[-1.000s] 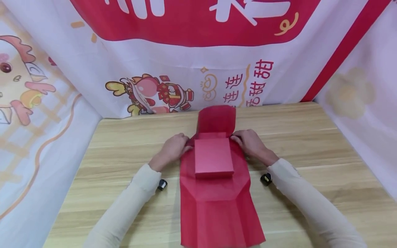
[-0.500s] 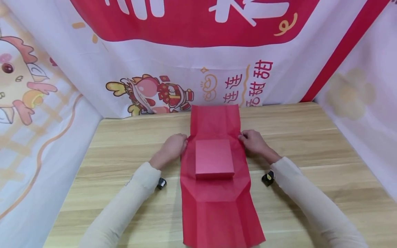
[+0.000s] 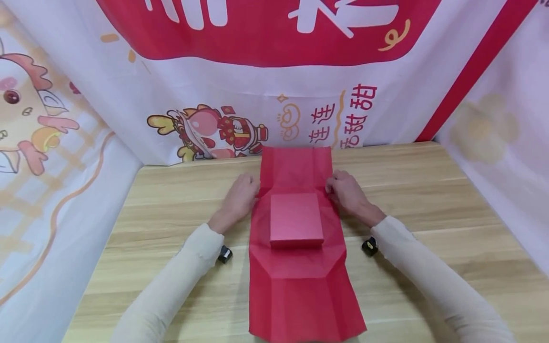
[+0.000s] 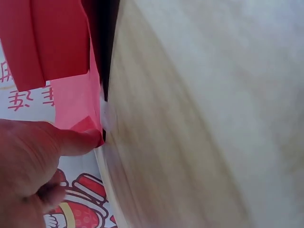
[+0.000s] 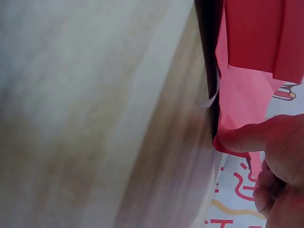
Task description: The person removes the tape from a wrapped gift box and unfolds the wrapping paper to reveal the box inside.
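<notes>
A square pinkish-red box (image 3: 296, 216) sits on a long creased sheet of red paper (image 3: 300, 305), which runs lengthwise away from me. My left hand (image 3: 240, 196) is at the sheet's left edge, level with the box's far side. In the left wrist view the thumb (image 4: 78, 141) bears on a folded bit of that edge, the fingers bent beneath. Opposite it, my right hand (image 3: 348, 193) pinches the right edge; its thumb (image 5: 242, 137) lies over the paper in the right wrist view. The far flap (image 3: 296, 166) spreads out beyond the box.
The wood-grain table (image 3: 429, 190) extends on both sides of the paper. A printed white cloth (image 3: 240, 76) hangs behind the table's far edge, and similar cloth covers both sides. Small black devices (image 3: 225, 254) show at both wrists.
The far flap was narrowed and raised behind the box a second ago; it now lies spread wide. My hands moved outward with the edges, then slightly farther from me. The box stayed put.
</notes>
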The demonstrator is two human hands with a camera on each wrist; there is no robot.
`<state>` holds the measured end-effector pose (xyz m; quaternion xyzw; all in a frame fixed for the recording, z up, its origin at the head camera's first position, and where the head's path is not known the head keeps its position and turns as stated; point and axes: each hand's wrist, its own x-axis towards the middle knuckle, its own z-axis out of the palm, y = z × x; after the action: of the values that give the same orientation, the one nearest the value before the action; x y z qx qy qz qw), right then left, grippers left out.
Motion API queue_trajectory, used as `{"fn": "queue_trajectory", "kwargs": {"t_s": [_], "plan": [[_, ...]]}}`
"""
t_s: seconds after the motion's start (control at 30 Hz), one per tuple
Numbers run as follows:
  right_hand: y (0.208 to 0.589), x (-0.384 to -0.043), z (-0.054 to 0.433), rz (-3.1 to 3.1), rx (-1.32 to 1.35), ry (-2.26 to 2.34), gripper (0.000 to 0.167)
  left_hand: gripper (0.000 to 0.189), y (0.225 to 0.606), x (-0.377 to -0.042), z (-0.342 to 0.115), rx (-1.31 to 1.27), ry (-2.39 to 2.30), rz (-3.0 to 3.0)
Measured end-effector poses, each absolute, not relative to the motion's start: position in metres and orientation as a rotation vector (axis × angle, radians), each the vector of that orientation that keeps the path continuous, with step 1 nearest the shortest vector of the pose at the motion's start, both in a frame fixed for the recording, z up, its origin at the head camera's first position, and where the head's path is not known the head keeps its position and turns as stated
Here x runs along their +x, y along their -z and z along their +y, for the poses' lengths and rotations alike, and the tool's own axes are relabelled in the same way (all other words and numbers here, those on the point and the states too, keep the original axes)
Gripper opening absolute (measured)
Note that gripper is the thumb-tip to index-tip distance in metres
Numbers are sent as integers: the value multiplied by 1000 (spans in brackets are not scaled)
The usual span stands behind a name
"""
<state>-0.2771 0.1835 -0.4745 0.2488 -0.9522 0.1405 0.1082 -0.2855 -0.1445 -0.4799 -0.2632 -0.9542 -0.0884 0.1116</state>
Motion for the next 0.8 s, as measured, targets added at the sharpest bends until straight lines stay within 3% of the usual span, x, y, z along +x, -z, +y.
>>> {"fn": "queue_trajectory", "kwargs": {"t_s": [0.13,0.3,0.53,0.63,0.8], "plan": [[476,-276,182,-2741,855,-254,16,17,478,-285,-145,-919,51,-2723],[476,-275,181,-2732,924,-191,23,41,475,-282,-144,-1082,-174,-2756],[476,-271,178,-2945,922,-233,34,50,476,-274,-148,-1098,27,-3042],[474,-266,181,-3048,925,-193,50,66,476,-272,-150,-1106,63,-3139],[474,-258,189,-3242,994,-271,92,85,477,-270,-153,-1120,2,-3256]]}}
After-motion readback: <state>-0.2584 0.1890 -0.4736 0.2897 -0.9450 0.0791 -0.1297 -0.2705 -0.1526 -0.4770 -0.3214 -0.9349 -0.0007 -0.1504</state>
